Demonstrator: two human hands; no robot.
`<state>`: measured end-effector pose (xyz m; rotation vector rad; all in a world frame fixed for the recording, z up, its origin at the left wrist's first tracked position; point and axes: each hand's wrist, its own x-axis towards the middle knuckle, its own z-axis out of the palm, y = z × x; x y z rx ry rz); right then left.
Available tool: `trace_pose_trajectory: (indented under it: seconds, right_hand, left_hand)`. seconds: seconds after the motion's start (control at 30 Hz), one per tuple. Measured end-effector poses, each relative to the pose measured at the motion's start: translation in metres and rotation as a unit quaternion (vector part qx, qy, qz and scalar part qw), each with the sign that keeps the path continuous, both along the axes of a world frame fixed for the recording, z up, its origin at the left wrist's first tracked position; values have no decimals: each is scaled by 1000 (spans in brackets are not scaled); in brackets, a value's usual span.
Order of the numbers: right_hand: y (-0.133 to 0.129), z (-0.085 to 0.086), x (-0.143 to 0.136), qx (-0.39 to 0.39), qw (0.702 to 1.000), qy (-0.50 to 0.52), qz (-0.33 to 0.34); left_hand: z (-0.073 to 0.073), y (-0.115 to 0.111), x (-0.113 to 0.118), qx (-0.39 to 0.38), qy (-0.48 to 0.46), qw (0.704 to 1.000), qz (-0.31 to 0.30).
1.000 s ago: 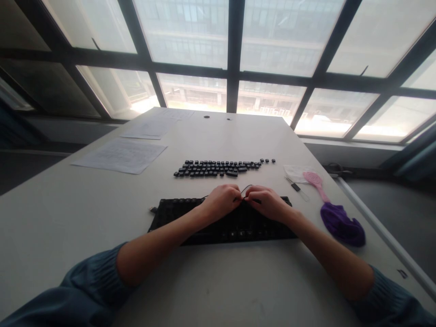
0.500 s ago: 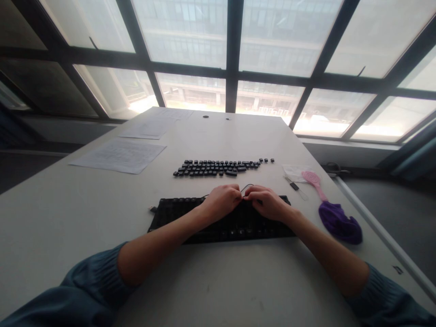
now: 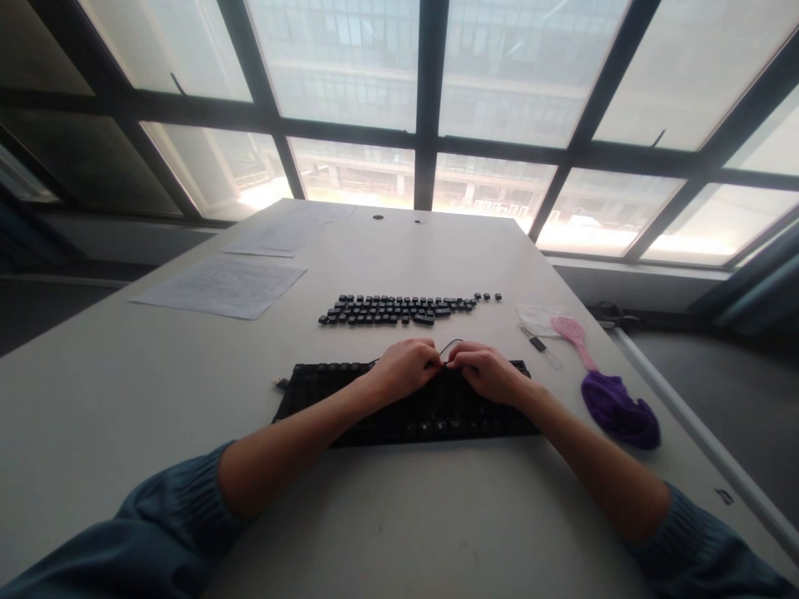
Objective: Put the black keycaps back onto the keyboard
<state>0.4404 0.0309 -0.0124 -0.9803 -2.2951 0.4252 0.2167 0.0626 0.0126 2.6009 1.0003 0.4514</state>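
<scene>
A black keyboard (image 3: pixel 374 431) lies in front of me, many of its keycaps off and a few left along its top and bottom rows. Over its back edge, my left hand (image 3: pixel 409 366) is closed, fingertips pinched together. Close beside it, my right hand (image 3: pixel 487 370) is closed too, its thumb and fingers bent toward the left hand. Whatever sits between the fingertips is too small and hidden to name. A thin black cable (image 3: pixel 450 343) loops up behind the hands. Beyond the keyboard, loose black keycaps (image 3: pixel 390 309) are laid out in rows.
On the right lie a wire keycap puller (image 3: pixel 538 342), a clear plastic bag (image 3: pixel 530 314), and a pink-handled brush (image 3: pixel 571 330) by a purple cloth (image 3: pixel 617 409). Paper sheets (image 3: pixel 218 287) rest at the left. The keyboard's USB plug (image 3: pixel 280 383) pokes out at its left side.
Both hands keep almost the same pose at the keyboard's back edge. The view has shifted very slightly.
</scene>
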Motion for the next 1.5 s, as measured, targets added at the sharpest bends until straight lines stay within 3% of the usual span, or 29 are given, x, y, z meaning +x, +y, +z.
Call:
trace_pose_trajectory:
  seconds: [0.13,0.37,0.63,0.8,0.93,1.03,1.13,1.33,1.5]
  right_hand:
    - [-2,0,-1,-14,999,-6,-32]
    - [10,9,11,39,978,90,-185]
    - [21,51,61,96,918,175,-343]
    - [29,72,88,109,902,154,-388]
    - [58,71,97,97,913,81,-389]
    - [84,66,97,60,916,-39,-394]
    - [109,57,95,28,912,-129,-388]
    - [144,32,97,-8,914,-194,-357]
    - [162,15,100,-29,912,-221,-345]
  left_hand:
    - [5,-2,0,-7,15,1000,10]
    - [18,3,-4,-10,-4,1000,18]
    - [64,-4,-16,-17,-16,999,35]
    - [90,21,-14,-12,-7,999,43]
    - [98,59,14,-12,3,999,45]
    - [93,90,48,-6,-2,999,52]
    - [78,117,80,1,-3,997,78]
    - [41,157,124,5,15,995,94]
    - [20,179,150,-7,45,995,87]
